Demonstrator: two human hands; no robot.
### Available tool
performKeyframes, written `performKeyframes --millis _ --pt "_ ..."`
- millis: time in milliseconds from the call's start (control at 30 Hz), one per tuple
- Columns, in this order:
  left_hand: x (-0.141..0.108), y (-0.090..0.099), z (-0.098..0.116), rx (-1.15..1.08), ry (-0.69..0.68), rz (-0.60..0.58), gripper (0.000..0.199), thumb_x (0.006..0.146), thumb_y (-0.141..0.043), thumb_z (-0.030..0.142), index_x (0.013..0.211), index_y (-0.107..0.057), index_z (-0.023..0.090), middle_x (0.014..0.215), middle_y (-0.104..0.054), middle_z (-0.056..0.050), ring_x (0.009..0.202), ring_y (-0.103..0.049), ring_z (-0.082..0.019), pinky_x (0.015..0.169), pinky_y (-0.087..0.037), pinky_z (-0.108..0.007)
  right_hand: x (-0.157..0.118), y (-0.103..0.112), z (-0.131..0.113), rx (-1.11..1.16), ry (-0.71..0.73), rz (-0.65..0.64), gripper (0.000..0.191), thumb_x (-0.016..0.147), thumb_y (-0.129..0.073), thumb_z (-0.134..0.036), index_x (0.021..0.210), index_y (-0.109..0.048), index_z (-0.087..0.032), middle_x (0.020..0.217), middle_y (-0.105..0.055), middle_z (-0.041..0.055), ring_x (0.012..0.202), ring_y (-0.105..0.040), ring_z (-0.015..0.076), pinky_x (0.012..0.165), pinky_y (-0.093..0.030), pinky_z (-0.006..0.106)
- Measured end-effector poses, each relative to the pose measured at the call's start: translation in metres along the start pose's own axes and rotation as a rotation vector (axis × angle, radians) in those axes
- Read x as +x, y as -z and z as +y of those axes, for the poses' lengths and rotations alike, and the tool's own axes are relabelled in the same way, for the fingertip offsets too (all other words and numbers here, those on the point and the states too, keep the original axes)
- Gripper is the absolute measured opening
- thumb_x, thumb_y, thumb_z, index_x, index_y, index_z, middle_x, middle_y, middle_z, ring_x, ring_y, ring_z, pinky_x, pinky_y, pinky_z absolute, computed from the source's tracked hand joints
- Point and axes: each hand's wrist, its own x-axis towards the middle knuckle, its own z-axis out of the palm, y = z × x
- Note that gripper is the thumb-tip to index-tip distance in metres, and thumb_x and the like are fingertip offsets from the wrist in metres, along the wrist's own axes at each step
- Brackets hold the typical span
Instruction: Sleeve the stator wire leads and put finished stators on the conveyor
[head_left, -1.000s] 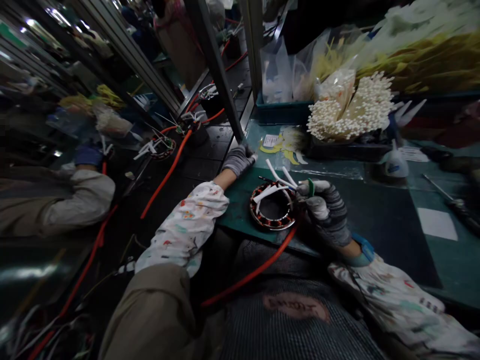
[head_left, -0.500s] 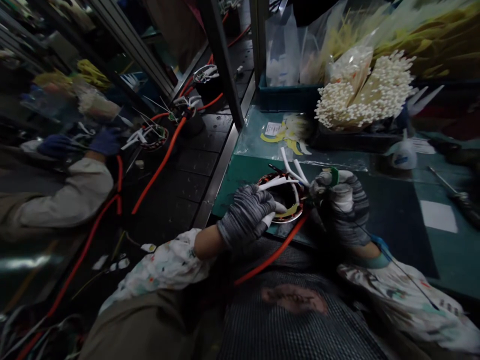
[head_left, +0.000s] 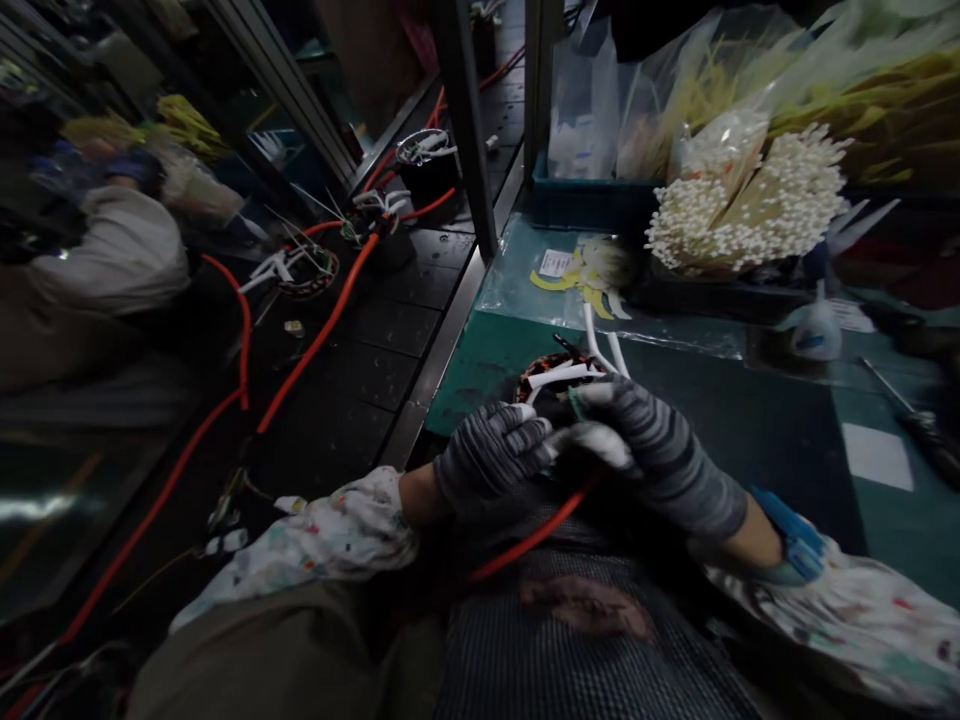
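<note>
A round motor stator (head_left: 525, 385) with copper-coloured windings stands on the green mat at the bench's near edge. White insulating sleeves (head_left: 592, 345) stick up from its far side, and another white sleeve (head_left: 559, 376) lies across its opening. My left hand (head_left: 495, 450), in a grey striped glove, has its fingers curled at the stator's near left rim. My right hand (head_left: 652, 440), gloved alike, is closed at the near right rim, fingertips close to the left ones. A thin green strand shows by its fingers. What both hands pinch is hidden. A red cable (head_left: 536, 545) runs from beneath them towards my lap.
Bundled white-tipped sticks (head_left: 750, 205) and plastic bags stand at the back. A small bottle (head_left: 817, 325) and a screwdriver (head_left: 889, 385) lie right. Left, a conveyor (head_left: 405, 330) carries more stators with red cables. A co-worker's sleeve (head_left: 124, 250) is beyond it.
My right hand has moved left and over the stator's near side, beside my left hand. The white sleeves tilt more upright. The co-worker's arm has reached farther back.
</note>
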Motion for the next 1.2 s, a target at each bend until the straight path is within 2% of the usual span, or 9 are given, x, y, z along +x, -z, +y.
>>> performKeyframes --millis 100,200,300,400,533,633,767,1000,1200 --pt "-0.003 0.004 -0.017 -0.191 -0.049 0.046 0.011 0.101 -0.067 0.024 0.109 -0.075 0.023 0.104 -0.08 -0.004 0.105 -0.073 -0.02 0.09 -0.063 -0.034 0.007 -0.011 -0.011 -0.49 0.118 -0.114 0.026 0.106 -0.056 -0.025 0.123 -0.074 -0.017 0.115 -0.079 0.0139 0.104 -0.075 0.0284 0.091 -0.062 0.042" --pt "0.004 0.017 -0.038 -0.619 -0.031 0.017 0.009 0.101 -0.066 0.024 0.107 -0.073 0.021 0.102 -0.081 -0.005 0.1 -0.077 -0.018 0.095 -0.064 -0.033 0.008 -0.02 -0.017 -0.822 0.211 -0.158 0.025 0.102 -0.059 -0.018 0.118 -0.078 -0.013 0.107 -0.08 0.0161 0.093 -0.074 0.0293 0.081 -0.06 0.04" --pt "0.024 0.023 -0.056 -0.952 0.436 -0.011 0.018 0.102 -0.061 0.033 0.1 -0.071 0.018 0.097 -0.079 -0.008 0.093 -0.077 -0.018 0.089 -0.064 -0.033 0.006 -0.025 -0.015 -0.905 0.201 -0.152 0.023 0.102 -0.064 -0.028 0.111 -0.081 -0.015 0.102 -0.081 0.0156 0.088 -0.072 0.029 0.077 -0.058 0.039" --pt "0.056 0.009 -0.078 -0.975 0.793 -0.151 0.044 0.086 -0.079 0.048 0.116 -0.07 0.017 0.118 -0.077 -0.012 0.107 -0.074 -0.025 0.094 -0.063 -0.039 0.007 -0.027 -0.01 -0.85 0.17 -0.13 0.027 0.103 -0.065 -0.038 0.106 -0.083 -0.018 0.102 -0.081 0.0136 0.091 -0.07 0.0281 0.08 -0.057 0.038" --pt "0.093 -0.027 -0.107 -1.228 0.471 -0.658 0.07 0.068 -0.093 0.048 0.128 -0.071 0.022 0.133 -0.075 -0.01 0.124 -0.07 -0.031 0.111 -0.057 -0.047 0.008 -0.026 -0.006 -0.722 0.158 -0.09 0.028 0.104 -0.063 -0.037 0.112 -0.084 -0.02 0.111 -0.081 0.0128 0.1 -0.071 0.0296 0.087 -0.058 0.041" --pt "0.099 -0.036 -0.115 -1.301 0.242 -0.803 0.065 0.077 -0.087 0.045 0.136 -0.069 0.025 0.139 -0.073 -0.008 0.131 -0.068 -0.031 0.118 -0.053 -0.048 0.0 -0.027 -0.011 -0.683 0.165 -0.062 0.027 0.104 -0.063 -0.035 0.111 -0.084 -0.02 0.109 -0.081 0.0116 0.099 -0.071 0.0297 0.087 -0.059 0.042" --pt "0.083 -0.019 -0.101 -1.29 0.137 -0.68 0.064 0.087 -0.074 0.039 0.148 -0.059 0.025 0.15 -0.065 -0.011 0.143 -0.06 -0.032 0.124 -0.048 -0.051 -0.022 -0.032 -0.023 -0.663 0.14 0.0 0.024 0.103 -0.064 -0.03 0.106 -0.085 -0.019 0.097 -0.082 0.0111 0.088 -0.071 0.0289 0.081 -0.06 0.042" --pt "0.06 0.0 -0.055 -0.985 -0.046 -0.27 0.063 0.098 -0.058 0.053 0.155 -0.047 0.028 0.154 -0.057 -0.015 0.146 -0.053 -0.034 0.125 -0.042 -0.058 -0.053 -0.041 -0.039 -0.616 0.106 0.092 0.024 0.102 -0.06 -0.02 0.105 -0.085 -0.019 0.097 -0.083 0.0102 0.089 -0.072 0.028 0.081 -0.062 0.044" --pt "0.044 0.019 -0.042 -0.829 -0.083 -0.271 0.091 0.085 -0.079 0.061 0.159 -0.04 0.025 0.155 -0.053 -0.019 0.149 -0.047 -0.04 0.127 -0.035 -0.067 -0.069 -0.044 -0.047 -0.521 0.088 0.069 0.03 0.102 -0.056 -0.012 0.117 -0.081 -0.019 0.121 -0.081 0.0088 0.12 -0.07 0.0255 0.105 -0.061 0.044"
